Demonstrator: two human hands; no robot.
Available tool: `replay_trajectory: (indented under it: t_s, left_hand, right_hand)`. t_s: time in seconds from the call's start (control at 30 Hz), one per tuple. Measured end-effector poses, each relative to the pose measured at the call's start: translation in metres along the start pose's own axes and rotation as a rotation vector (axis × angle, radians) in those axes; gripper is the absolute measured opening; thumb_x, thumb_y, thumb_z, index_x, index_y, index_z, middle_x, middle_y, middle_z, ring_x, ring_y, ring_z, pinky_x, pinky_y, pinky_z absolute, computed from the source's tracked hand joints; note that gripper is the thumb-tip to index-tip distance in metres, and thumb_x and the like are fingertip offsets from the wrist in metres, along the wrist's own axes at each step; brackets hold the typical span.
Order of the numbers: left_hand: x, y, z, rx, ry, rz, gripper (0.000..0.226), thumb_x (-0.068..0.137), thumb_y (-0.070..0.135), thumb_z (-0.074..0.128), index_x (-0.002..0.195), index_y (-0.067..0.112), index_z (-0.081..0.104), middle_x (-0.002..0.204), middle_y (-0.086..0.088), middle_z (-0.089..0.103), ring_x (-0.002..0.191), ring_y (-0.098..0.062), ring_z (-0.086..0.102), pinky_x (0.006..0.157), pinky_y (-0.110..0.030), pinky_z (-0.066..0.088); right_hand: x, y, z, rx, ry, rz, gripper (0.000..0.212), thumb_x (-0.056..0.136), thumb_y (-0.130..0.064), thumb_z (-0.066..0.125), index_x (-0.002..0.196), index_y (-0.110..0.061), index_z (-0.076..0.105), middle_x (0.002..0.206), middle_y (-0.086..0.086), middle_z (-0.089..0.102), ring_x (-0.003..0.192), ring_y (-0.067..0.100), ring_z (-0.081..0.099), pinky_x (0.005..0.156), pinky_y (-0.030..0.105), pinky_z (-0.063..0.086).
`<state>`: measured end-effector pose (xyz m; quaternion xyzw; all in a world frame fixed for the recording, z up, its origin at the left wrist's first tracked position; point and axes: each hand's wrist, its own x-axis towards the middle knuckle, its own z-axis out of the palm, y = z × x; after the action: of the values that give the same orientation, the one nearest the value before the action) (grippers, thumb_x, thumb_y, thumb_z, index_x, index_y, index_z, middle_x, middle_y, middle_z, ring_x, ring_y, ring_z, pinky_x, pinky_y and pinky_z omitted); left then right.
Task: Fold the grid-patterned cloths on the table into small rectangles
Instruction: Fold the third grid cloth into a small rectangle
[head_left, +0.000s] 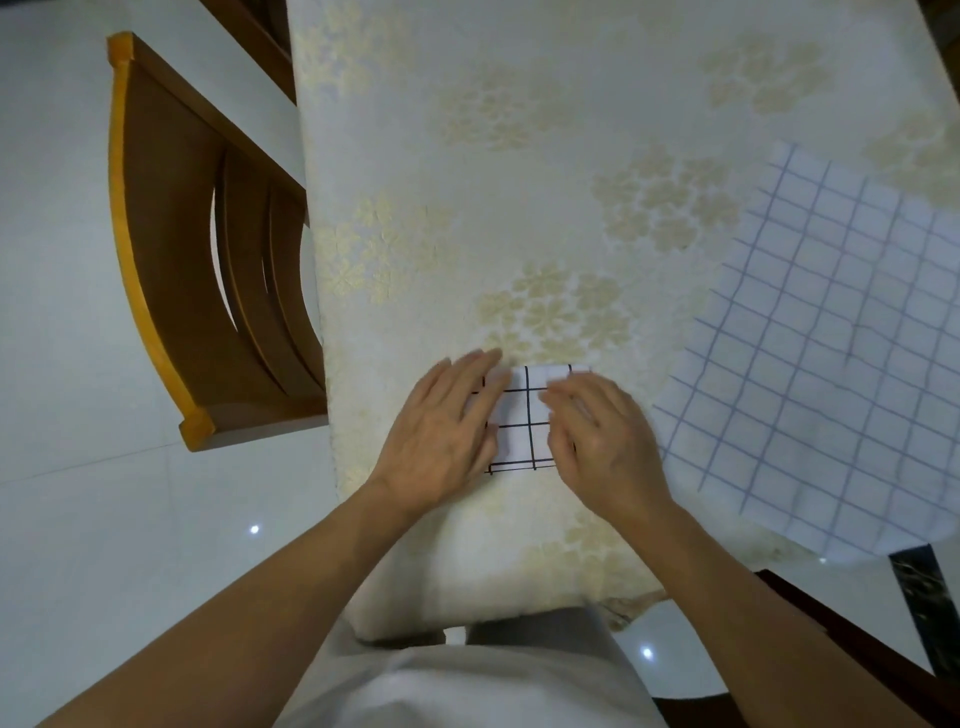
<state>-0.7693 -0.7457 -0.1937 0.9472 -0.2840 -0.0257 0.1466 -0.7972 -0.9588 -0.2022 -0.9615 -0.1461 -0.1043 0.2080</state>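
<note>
A small black-grid cloth (522, 415) lay just below the centre of the frame, near the table's lower edge, folded to a compact rectangle with a few white squares and dark lines showing between the hands. The left hand (441, 431) lay flat on its left part, fingers straight and close together, pointing to the upper right and reaching past the cloth's top left corner. The right hand (602, 441) covered the right part, palm down, its fingers stretched toward the upper left over the top edge and slightly blurred. Neither hand curled round the fabric; both pressed it against the tablecloth (519, 156). The two hands sat close together without touching, a strip of grid visible between them.

At the right of the frame a larger blue-grid cloth (831, 338) lay spread out and unfolded, white with pale blue-grey lines, its lower corner hanging past the table edge. It lay just beside the right hand; whether they touched could not be told.

The tablecloth was cream with pale gold flower clusters. A wooden chair (171, 260) with a curved slatted back stood at the left against the table, on a glossy light floor (78, 519). A white garment (467, 686) filled the bottom centre.
</note>
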Motion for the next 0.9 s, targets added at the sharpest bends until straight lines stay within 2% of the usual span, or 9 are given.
replay_trajectory:
  t_s: [0.07,0.13,0.2,0.3,0.5,0.7,0.83,0.9]
  left_hand:
    - [0.012,-0.002,0.008,0.071,-0.086,-0.045,0.062,0.102,0.037,0.036,0.155,0.007,0.025,0.163,-0.011,0.021,0.151,-0.023,0.017,0.122,-0.044,0.018]
    - [0.015,-0.001,0.018,0.105,-0.160,-0.069,0.066,0.104,0.045,0.025,0.156,0.006,0.016,0.165,-0.010,0.012,0.153,-0.021,0.007,0.123,-0.045,0.014]
    - [0.013,0.001,0.028,0.128,-0.207,-0.071,0.068,0.103,0.047,0.019,0.156,0.004,0.013,0.165,-0.011,0.009,0.153,-0.022,0.005,0.122,-0.046,0.016]
    - [0.010,0.001,0.038,0.139,-0.222,-0.078,0.070,0.101,0.048,0.014,0.157,0.005,0.007,0.166,-0.011,0.003,0.153,-0.022,0.000,0.122,-0.047,0.016]
    - [0.003,-0.003,0.039,0.156,-0.225,-0.115,0.076,0.102,0.056,0.022,0.157,0.007,0.000,0.166,-0.009,-0.006,0.153,-0.021,-0.007,0.124,-0.045,0.009]
    - [-0.010,-0.014,0.028,0.159,-0.217,-0.245,0.076,0.103,0.055,0.020,0.157,0.006,-0.002,0.165,-0.010,-0.009,0.153,-0.023,-0.009,0.124,-0.047,0.010]
    - [-0.001,-0.002,0.035,0.152,-0.198,-0.194,0.070,0.104,0.050,0.017,0.157,0.006,0.002,0.166,-0.010,-0.004,0.153,-0.022,-0.005,0.124,-0.048,0.010]
    - [-0.001,-0.001,0.039,0.156,-0.231,-0.170,0.069,0.104,0.049,0.018,0.157,0.007,0.001,0.166,-0.009,-0.005,0.153,-0.021,-0.006,0.123,-0.048,0.013]
  right_hand:
    - [0.017,-0.004,0.006,-0.020,-0.044,0.009,0.037,0.100,-0.018,0.048,0.131,-0.002,0.061,0.138,0.014,0.059,0.135,0.032,0.049,0.112,0.047,0.040]
    - [0.027,-0.010,0.014,-0.080,-0.197,0.007,0.053,0.104,-0.032,0.036,0.148,-0.003,0.043,0.156,0.013,0.039,0.149,0.028,0.028,0.121,0.048,0.025]
    - [0.031,-0.014,0.024,-0.138,-0.329,0.012,0.063,0.106,-0.044,0.027,0.155,-0.004,0.027,0.163,0.012,0.024,0.153,0.025,0.013,0.123,0.048,0.018]
    - [0.025,-0.008,0.036,-0.214,-0.462,0.036,0.073,0.105,-0.056,0.017,0.158,-0.007,0.014,0.167,0.009,0.008,0.155,0.023,0.001,0.124,0.047,0.015]
    - [0.011,0.014,0.034,-0.297,-0.487,0.113,0.086,0.099,-0.069,0.012,0.159,-0.008,0.002,0.167,0.009,-0.005,0.154,0.023,-0.006,0.125,0.050,0.008]
    - [0.009,0.016,0.024,-0.301,-0.460,0.226,0.078,0.102,-0.061,0.009,0.159,-0.008,-0.001,0.167,0.008,-0.008,0.154,0.024,-0.008,0.124,0.051,0.009]
    - [0.014,-0.002,0.034,-0.273,-0.465,0.064,0.067,0.106,-0.049,0.014,0.159,-0.009,0.005,0.168,0.008,-0.002,0.154,0.024,-0.004,0.124,0.052,0.013]
    - [0.013,-0.001,0.038,-0.284,-0.496,0.031,0.068,0.106,-0.050,0.013,0.159,-0.009,0.004,0.168,0.008,-0.002,0.155,0.023,-0.003,0.123,0.051,0.014]
